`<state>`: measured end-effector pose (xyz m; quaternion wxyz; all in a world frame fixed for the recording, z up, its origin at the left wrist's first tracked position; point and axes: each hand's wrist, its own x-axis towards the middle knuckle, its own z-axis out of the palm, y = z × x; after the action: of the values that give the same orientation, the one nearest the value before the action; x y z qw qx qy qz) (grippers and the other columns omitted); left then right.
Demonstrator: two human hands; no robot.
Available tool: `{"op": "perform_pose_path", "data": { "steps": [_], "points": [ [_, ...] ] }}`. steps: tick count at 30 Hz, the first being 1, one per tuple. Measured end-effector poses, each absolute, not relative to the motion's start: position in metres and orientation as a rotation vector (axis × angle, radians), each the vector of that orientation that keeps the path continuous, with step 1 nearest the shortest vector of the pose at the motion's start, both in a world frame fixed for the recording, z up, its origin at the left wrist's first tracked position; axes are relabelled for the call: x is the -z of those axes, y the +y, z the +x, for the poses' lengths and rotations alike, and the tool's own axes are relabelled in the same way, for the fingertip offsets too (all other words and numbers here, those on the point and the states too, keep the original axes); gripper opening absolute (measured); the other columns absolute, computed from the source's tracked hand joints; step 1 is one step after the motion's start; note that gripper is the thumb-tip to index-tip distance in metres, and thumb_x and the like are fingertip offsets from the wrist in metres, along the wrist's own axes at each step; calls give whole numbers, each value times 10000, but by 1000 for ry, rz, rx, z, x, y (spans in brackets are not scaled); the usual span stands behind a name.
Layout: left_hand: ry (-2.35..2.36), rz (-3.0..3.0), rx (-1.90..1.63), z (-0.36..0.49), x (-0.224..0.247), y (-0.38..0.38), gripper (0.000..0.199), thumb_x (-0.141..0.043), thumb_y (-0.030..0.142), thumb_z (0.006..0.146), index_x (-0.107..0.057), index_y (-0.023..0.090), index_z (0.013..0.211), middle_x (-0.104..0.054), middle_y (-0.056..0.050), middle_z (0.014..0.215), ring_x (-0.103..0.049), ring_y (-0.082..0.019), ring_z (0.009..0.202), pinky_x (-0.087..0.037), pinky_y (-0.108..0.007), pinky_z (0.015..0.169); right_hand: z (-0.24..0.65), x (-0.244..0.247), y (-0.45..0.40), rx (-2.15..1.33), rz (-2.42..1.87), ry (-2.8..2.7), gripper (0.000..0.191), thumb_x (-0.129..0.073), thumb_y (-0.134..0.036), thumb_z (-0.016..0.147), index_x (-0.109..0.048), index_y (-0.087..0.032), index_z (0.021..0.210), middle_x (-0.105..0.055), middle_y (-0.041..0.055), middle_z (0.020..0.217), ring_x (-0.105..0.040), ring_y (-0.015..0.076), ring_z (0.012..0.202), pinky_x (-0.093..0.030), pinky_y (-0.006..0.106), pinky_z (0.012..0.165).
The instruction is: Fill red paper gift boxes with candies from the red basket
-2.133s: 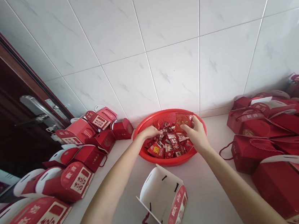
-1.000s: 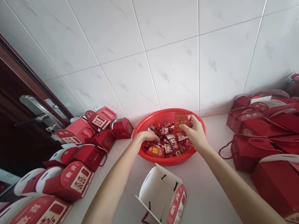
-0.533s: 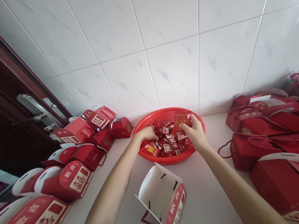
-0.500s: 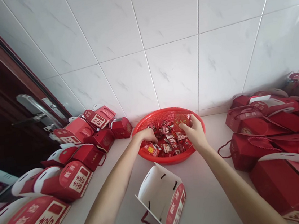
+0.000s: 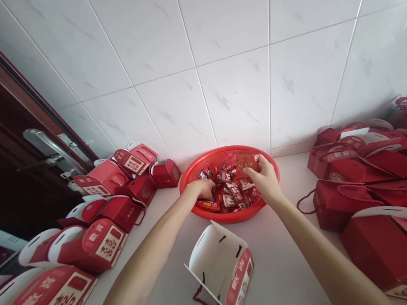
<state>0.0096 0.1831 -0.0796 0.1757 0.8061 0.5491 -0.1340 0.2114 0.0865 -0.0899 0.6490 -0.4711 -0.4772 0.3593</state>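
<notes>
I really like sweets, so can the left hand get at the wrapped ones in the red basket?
Probably yes: the left hand is inside the red basket, at the wrapped sweets; the right hand holds a red packet out of its way.

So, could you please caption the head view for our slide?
Hands at a red basket of wrapped packets, open box in front.

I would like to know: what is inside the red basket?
Small wrapped packets, many red, lie in the red basket. The left hand is among them; the right hand holds a red pouch over them. Whatever lies beneath the top layer or left hand is covered.
</notes>
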Motion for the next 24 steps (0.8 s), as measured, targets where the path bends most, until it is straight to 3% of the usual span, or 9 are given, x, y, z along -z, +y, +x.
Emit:
{"op": "perform_pose_path", "data": {
  "steps": [4, 8, 12, 17, 24],
  "points": [
    [1659, 2333, 365, 13, 73, 178, 220, -801, 199, 708, -733, 207, 917, -730, -72, 1014, -660, -248, 1001, -513, -322, 847, 211, 89, 86, -815, -1083, -1086, 173, -610, -306, 713, -483, -243, 812, -608, -26, 791, -540, 173, 709, -426, 306, 628],
    [1540, 2304, 402, 19, 71, 174, 173, -827, 256, 578, -747, 210, 724, -736, -21, 771, -665, -206, 764, -476, -242, 661, 211, 89, 85, -812, -1084, -1094, 172, -611, -309, 718, -474, -241, 797, -595, -30, 773, -529, 170, 698, -426, 309, 629],
    [1450, 2215, 519, 24, 73, 170, 251, -853, 375, 529, -699, 181, 567, -679, -16, 625, -611, -185, 606, -453, -258, 556, 211, 90, 86, -804, -1094, -1091, 184, -615, -314, 708, -473, -242, 799, -597, -29, 781, -527, 170, 696, -426, 310, 628],
    [1438, 2170, 579, 29, 77, 166, 240, -867, 308, 466, -666, 185, 511, -658, -18, 584, -617, -212, 591, -479, -291, 563, 212, 91, 87, -784, -1088, -1097, 189, -614, -323, 704, -460, -245, 779, -576, -34, 750, -518, 172, 700, -424, 308, 632],
    [1552, 2258, 277, 27, 75, 166, 316, -787, 271, 535, -509, 198, 403, -517, -9, 460, -564, -192, 573, -420, -272, 550, 212, 91, 88, -768, -1086, -1118, 183, -609, -331, 707, -465, -243, 777, -563, -35, 736, -511, 172, 690, -419, 313, 637]
  ]
}}
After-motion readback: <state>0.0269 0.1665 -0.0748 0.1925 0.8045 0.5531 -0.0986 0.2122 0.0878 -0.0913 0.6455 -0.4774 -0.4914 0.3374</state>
